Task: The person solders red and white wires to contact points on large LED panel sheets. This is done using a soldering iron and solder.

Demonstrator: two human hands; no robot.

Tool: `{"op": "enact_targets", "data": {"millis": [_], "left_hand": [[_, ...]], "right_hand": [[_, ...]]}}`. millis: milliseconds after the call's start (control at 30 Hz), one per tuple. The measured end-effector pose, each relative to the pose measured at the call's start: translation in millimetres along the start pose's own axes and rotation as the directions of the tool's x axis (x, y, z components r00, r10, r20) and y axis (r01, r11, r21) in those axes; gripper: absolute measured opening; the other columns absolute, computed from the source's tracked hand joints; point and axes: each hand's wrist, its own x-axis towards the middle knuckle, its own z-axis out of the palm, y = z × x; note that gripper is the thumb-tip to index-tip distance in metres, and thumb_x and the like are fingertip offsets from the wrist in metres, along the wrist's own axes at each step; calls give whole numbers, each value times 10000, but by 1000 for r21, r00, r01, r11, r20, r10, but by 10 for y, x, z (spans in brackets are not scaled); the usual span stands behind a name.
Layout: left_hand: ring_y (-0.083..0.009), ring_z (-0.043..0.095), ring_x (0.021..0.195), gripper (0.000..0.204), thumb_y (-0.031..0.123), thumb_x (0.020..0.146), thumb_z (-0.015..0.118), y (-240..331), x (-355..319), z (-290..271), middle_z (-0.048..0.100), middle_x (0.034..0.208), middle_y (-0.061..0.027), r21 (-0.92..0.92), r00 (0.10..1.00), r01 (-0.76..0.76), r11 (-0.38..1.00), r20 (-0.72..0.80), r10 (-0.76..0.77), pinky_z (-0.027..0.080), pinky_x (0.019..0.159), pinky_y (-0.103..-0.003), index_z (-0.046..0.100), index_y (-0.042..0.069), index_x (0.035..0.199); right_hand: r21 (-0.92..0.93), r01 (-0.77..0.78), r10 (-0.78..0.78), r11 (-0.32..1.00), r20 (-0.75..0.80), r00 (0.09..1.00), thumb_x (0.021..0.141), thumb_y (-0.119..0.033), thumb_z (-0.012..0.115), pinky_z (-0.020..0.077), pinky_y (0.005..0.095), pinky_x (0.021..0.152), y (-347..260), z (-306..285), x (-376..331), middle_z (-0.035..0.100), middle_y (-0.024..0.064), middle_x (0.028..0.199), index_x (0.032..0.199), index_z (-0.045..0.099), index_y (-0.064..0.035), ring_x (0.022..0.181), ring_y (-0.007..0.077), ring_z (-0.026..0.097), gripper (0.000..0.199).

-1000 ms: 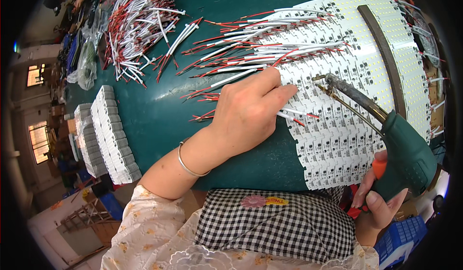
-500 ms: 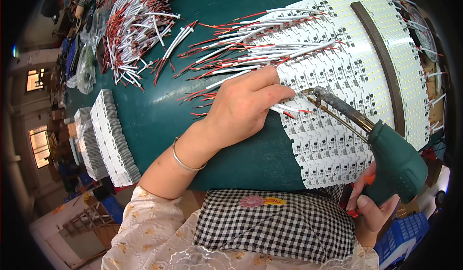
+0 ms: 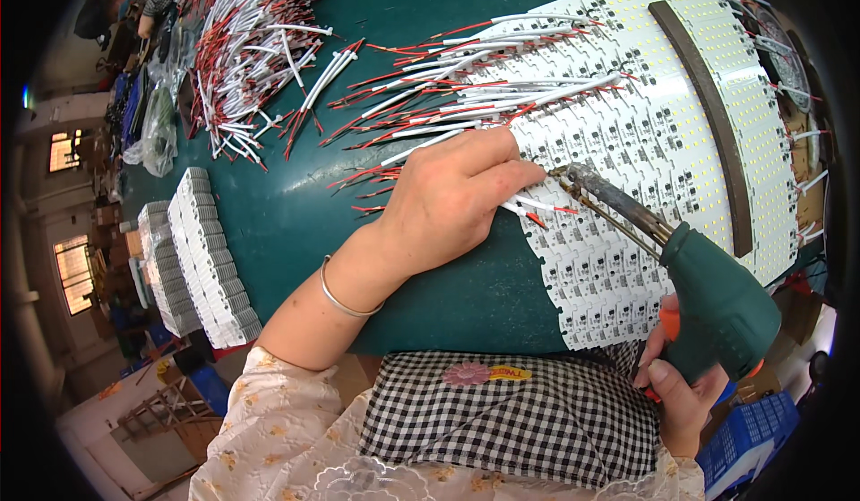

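My left hand (image 3: 452,188) is closed over the left edge of a sheet of white circuit boards (image 3: 600,277), its thumb and fingers pinched together. White-sleeved wires (image 3: 540,204) with red and black ends stick out from under the fingers; the fingers hide where they are gripped. My right hand (image 3: 683,398) is wrapped round the handle of a green soldering gun (image 3: 724,299) with an orange trigger. Its dark metal barrel slants up to the left, and the tip (image 3: 566,175) is at the board, just right of my left fingertips.
Rows of white-sleeved wires (image 3: 484,98) lie on the boards' upper left part. A dark curved bar (image 3: 708,107) rests across the boards. A large wire heap (image 3: 255,44) and stacked white boards (image 3: 210,259) sit on the green table (image 3: 296,205). A blue crate (image 3: 748,434) stands lower right.
The soldering gun has shifted a little left, bringing its tip closer to my left fingertips. My right hand moved with it. My left hand has barely moved.
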Motion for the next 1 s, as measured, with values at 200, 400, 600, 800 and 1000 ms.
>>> {"op": "enact_targets", "data": {"millis": [200, 400, 600, 800, 1000], "left_hand": [[-213, 573, 625, 381, -144, 567, 542, 24, 20, -2, 557, 709, -67, 19, 1000, -11, 1000, -2, 11, 462, 530, -298, 680, 38, 871], [-212, 571, 626, 366, -134, 574, 557, 21, 2, 15, 556, 709, -65, 37, 999, -30, 999, -23, 31, 460, 526, -303, 678, 38, 872], [-215, 573, 635, 376, -128, 576, 565, 29, 7, 0, 559, 721, -67, 53, 999, -41, 998, -13, 42, 462, 524, -307, 673, 41, 894], [-218, 596, 681, 435, -144, 628, 542, 72, 36, -96, 624, 808, -96, -23, 999, 45, 999, 0, -45, 498, 625, -293, 669, 38, 1002], [-203, 639, 757, 379, -138, 765, 485, 116, 92, -372, 672, 1001, -165, -90, 928, 228, 969, -282, -244, 520, 652, -290, 617, -11, 1097]], "right_hand": [[-102, 31, -25, 994, 58, 998, 697, -52, 643, 490, 241, 481, 49, -103, -38, 535, 148, 984, 1212, 436, 81, 586, 144, 534, 570], [-69, -14, 15, 998, 11, 1000, 693, -98, 669, 477, 237, 436, 5, -71, -16, 532, 150, 871, 1204, 392, 97, 527, 140, 521, 614], [122, 295, -302, 948, 47, 952, 723, -163, 688, 446, 222, 363, -82, -84, 139, 522, 145, 692, 1233, 288, 140, 417, 127, 478, 715], [129, 304, -312, 944, 50, 949, 721, -165, 699, 449, 217, 372, -75, -127, 161, 521, 138, 685, 1240, 284, 147, 418, 124, 479, 734], [122, 290, -289, 949, -25, 957, 722, -160, 698, 452, 217, 377, -80, -165, 156, 522, 134, 688, 1238, 283, 149, 423, 123, 485, 731]]}}
